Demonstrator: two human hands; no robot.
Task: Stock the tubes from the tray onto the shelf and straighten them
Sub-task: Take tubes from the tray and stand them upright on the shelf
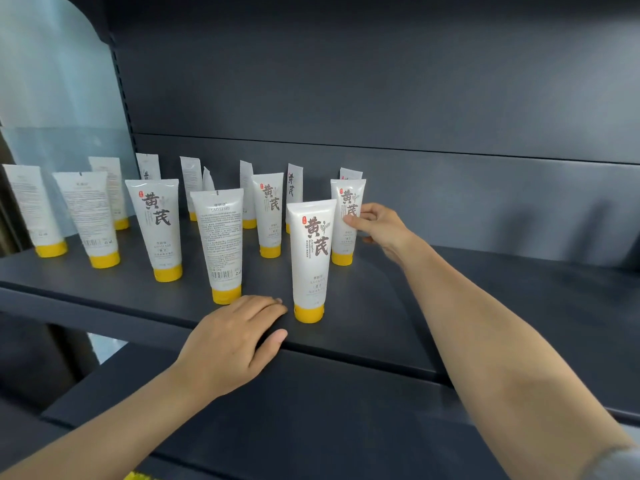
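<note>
Much of the shelf (485, 306) to the right of the right grip (381, 226) lies bare, from front lip to back panel (381, 81). To the left of that grip the tubes (156, 226) crowd in loose rows. All stand on their yellow caps, some label-out, others back-out.

The right grip is clamped on the rightmost tube (343, 247), thumb across the label and fingers behind. This tube stands upright with its cap on the shelf. The front tube (310, 258) stands just left and forward of this grip. Whether the two tubes touch cannot be told.

The left grip (232, 337) lies flat at the shelf's front lip. Its fingers are relaxed and hold nothing, and its thumb is against the edge. The front tube's cap is just to its right and the cap of a back-out tube (221, 244) just behind it. A lower shelf (277, 410) juts out beneath.
</note>
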